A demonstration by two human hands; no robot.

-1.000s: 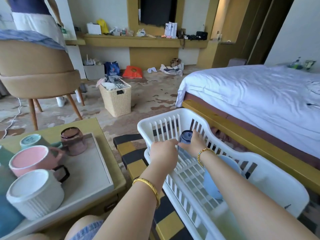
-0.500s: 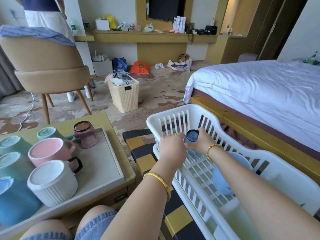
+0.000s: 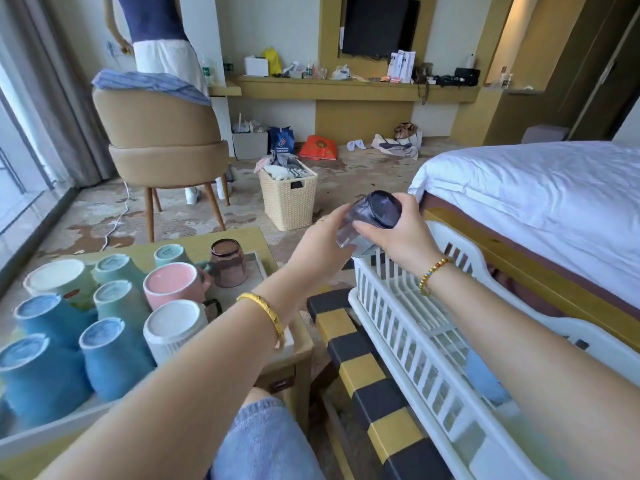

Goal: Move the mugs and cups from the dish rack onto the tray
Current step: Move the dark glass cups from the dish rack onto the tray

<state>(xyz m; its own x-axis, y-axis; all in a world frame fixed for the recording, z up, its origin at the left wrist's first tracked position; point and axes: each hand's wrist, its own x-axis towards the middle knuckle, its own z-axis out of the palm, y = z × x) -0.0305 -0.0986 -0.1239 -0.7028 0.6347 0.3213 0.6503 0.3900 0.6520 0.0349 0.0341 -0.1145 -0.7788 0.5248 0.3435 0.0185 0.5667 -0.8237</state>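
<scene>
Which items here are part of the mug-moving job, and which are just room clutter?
Job: dark glass held by left hand and right hand; dish rack; tray; pink mug; white mug; blue cups.

Clutter: chair; wicker basket; bed; TV.

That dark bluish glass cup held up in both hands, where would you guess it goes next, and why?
Probably leftward, down onto the grey tray. Both hands hold the dark bluish glass cup in the air above the white plastic dish rack, and a bare patch shows near the upturned purple glass cup.
</scene>
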